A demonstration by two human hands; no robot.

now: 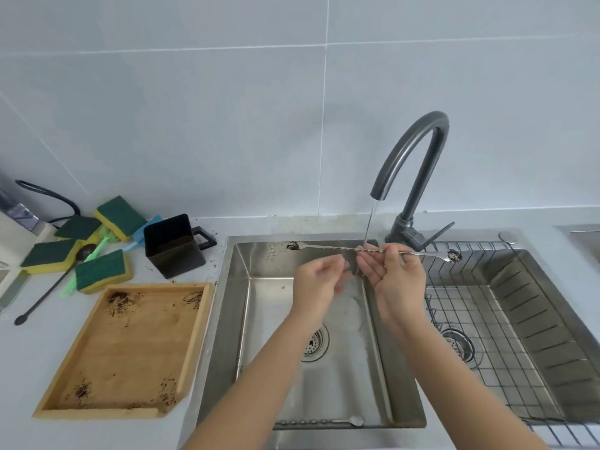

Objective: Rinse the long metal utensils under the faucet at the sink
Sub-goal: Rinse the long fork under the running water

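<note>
Head view, centre of frame: I see the right hand [397, 277] pinching a long thin twisted-shaft metal bar utensil [373, 250] between thumb and fingertips, slightly right of the shaft's middle. It lies nearly level across the upper part of the stainless steel double sink [227, 319], with the thin water stream [370, 222] from the dark grey gooseneck faucet [412, 164] striking the shaft just left of the grip. Both ends carry dark clumped residue. The left hand [319, 284] is half open, holding nothing, just beside the shaft's left half.

Handling judgement: the utensil looks light, rigid and slender; wet polished metal will be slippery, though the twisted section should give better purchase. I would hold at the twist near the balance point and keep fingers off the soiled ends. A second long metal spoon [324, 422] lies at the sink's near edge, lower centre. A crumb-strewn wooden tray [191, 339] sits lower left
</note>
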